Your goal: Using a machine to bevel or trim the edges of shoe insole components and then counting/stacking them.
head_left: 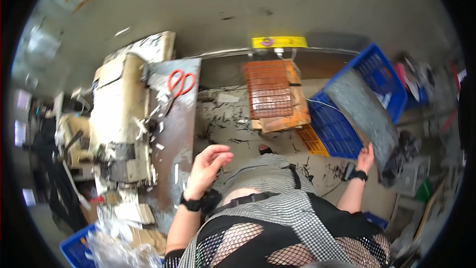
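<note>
My left hand (209,166) hovers in front of my body, beside the bench's right edge. Its fingers are slightly bent and apart, with nothing in them. Away to the right, my right hand (365,159) is closed at the near edge of a long grey board (364,106). The board lies slantwise across a blue plastic crate (333,126). Fingers and thumb meet at the board's edge, partly hidden. Red-handled scissors (181,83) lie on the bench (173,139), beyond my left hand. A stack of brown, crocodile-patterned pieces (269,89) stands ahead, between bench and crate.
A cream sewing-type machine (119,94) stands on the bench among white scraps. An orange crate (312,141) sits below the blue one. Dark strips litter the floor (223,119). A yellow power strip (278,42) runs along the wall. Clear plastic bags (119,245) fill a bin lower left.
</note>
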